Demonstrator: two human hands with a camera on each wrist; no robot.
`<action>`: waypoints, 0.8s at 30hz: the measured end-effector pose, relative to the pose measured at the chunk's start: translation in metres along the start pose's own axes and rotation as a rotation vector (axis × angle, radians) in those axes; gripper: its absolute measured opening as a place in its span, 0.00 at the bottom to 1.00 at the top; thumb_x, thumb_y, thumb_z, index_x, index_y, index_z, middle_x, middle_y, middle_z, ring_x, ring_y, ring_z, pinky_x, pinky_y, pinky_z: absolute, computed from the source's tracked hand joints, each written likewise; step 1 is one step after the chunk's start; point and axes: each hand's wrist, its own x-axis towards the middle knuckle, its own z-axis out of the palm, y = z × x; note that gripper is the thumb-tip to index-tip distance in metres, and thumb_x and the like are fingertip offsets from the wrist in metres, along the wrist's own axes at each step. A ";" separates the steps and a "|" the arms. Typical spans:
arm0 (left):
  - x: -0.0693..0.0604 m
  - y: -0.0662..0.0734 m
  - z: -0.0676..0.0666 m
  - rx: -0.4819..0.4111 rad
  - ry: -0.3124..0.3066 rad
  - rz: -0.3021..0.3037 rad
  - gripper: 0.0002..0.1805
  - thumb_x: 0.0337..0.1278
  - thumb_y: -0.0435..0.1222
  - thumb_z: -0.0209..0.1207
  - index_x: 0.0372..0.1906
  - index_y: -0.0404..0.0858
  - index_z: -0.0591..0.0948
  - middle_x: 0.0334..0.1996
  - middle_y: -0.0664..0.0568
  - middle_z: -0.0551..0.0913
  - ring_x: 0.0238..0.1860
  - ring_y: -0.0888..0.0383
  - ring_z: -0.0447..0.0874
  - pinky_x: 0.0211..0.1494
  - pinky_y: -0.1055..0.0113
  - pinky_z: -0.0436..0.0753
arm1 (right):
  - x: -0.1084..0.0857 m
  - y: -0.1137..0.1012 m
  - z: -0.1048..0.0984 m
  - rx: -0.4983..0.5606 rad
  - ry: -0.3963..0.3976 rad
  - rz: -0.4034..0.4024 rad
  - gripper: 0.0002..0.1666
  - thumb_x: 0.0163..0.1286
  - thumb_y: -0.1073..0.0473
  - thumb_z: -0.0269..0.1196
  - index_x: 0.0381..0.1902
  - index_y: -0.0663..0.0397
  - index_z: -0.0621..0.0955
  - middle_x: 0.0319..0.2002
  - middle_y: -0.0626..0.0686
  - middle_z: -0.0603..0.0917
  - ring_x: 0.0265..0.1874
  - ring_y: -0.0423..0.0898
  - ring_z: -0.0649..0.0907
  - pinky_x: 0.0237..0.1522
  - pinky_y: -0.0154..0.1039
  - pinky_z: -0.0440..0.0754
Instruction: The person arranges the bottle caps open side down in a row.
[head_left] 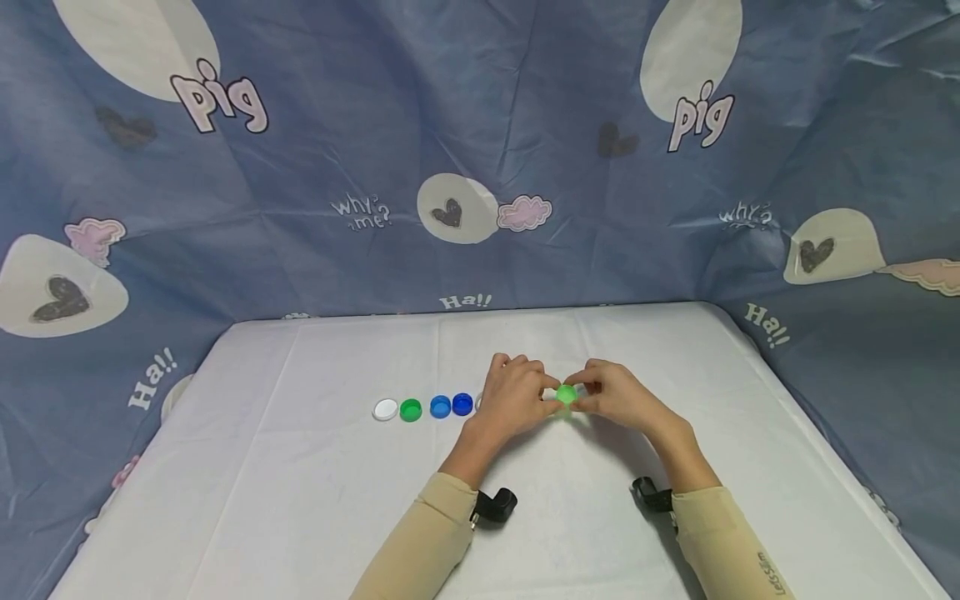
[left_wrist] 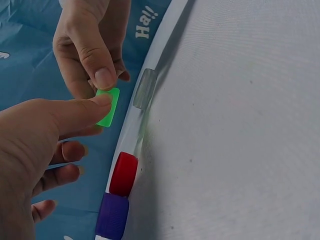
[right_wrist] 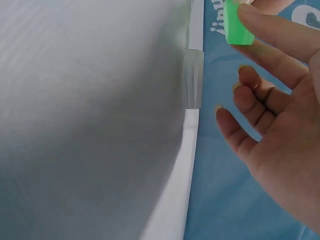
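A bright green bottle cap is held above the white table between both hands. My left hand pinches its left side between thumb and index finger, the other fingers loosely bent. From the right, my right hand pinches the same cap with thumb and fingertips. Below the hands, a clear cap stands on the table. A red cap and a purple cap sit side by side there in the left wrist view; in the head view my left hand hides them.
Left of the hands runs a row of caps: a whitish cap, a green cap, a light blue cap and a dark blue cap. A printed blue cloth hangs behind the white table.
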 end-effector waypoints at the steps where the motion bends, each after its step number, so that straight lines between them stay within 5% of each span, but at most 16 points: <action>1: 0.000 0.000 0.000 0.000 -0.001 0.001 0.20 0.53 0.63 0.64 0.48 0.61 0.88 0.25 0.67 0.76 0.32 0.64 0.72 0.53 0.59 0.67 | 0.000 0.000 0.000 0.010 -0.002 -0.001 0.18 0.57 0.62 0.72 0.47 0.52 0.87 0.30 0.49 0.76 0.28 0.43 0.72 0.30 0.33 0.71; 10: -0.001 0.002 -0.001 0.040 0.019 0.027 0.19 0.55 0.62 0.63 0.50 0.62 0.87 0.28 0.66 0.79 0.31 0.64 0.72 0.49 0.62 0.68 | -0.003 -0.001 -0.003 0.048 0.017 0.008 0.08 0.62 0.54 0.70 0.38 0.48 0.89 0.30 0.49 0.78 0.29 0.45 0.74 0.33 0.36 0.73; 18: -0.001 0.001 -0.002 0.128 0.118 0.053 0.18 0.55 0.61 0.63 0.49 0.64 0.87 0.28 0.66 0.80 0.30 0.64 0.73 0.45 0.64 0.68 | -0.003 -0.002 -0.007 0.085 0.006 0.062 0.12 0.65 0.46 0.67 0.38 0.45 0.89 0.33 0.50 0.81 0.32 0.46 0.77 0.37 0.39 0.77; 24: -0.001 0.001 -0.002 0.141 0.120 0.044 0.16 0.55 0.62 0.62 0.47 0.66 0.87 0.24 0.66 0.78 0.27 0.64 0.71 0.38 0.67 0.66 | -0.002 -0.002 -0.008 0.083 -0.009 0.078 0.15 0.65 0.44 0.67 0.39 0.47 0.89 0.34 0.51 0.82 0.32 0.45 0.77 0.37 0.39 0.76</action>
